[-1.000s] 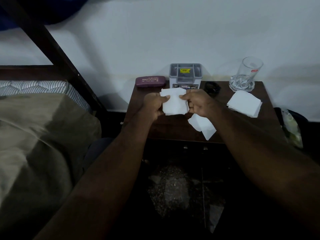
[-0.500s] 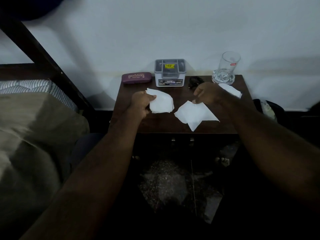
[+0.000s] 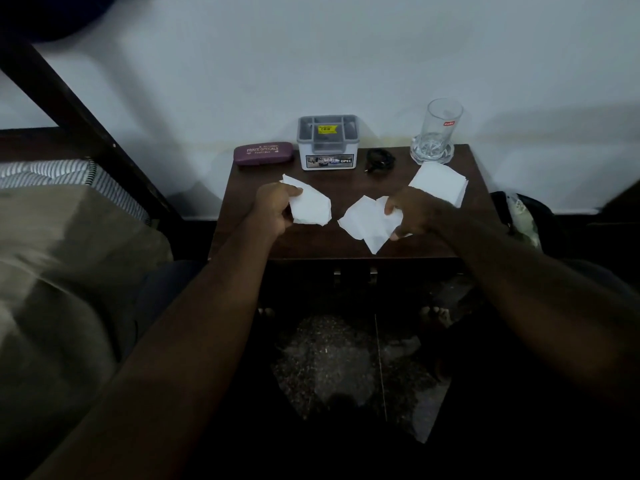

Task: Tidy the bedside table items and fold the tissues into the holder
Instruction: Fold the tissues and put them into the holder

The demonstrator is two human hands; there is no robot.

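My left hand [image 3: 275, 211] grips a folded white tissue [image 3: 311, 207] just above the dark wooden bedside table [image 3: 249, 240]. My right hand [image 3: 414, 214] pinches the right edge of a second, loosely spread tissue [image 3: 367, 223] lying near the table's front. A small stack of white tissues [image 3: 440, 181] rests behind my right hand. The grey compartmented holder [image 3: 327, 142] stands at the back centre against the wall, apart from both hands.
A maroon spectacle case [image 3: 263, 153] lies left of the holder. A coiled black cord [image 3: 380, 159] and an empty glass [image 3: 437, 133] sit at the back right. A bed with a blanket [image 3: 62, 271] is at the left, a dark bag [image 3: 519, 216] at the right.
One second ago both hands held one tissue together. My right hand let go, reached toward the stack at the right, and now has hold of the spread tissue near the front.
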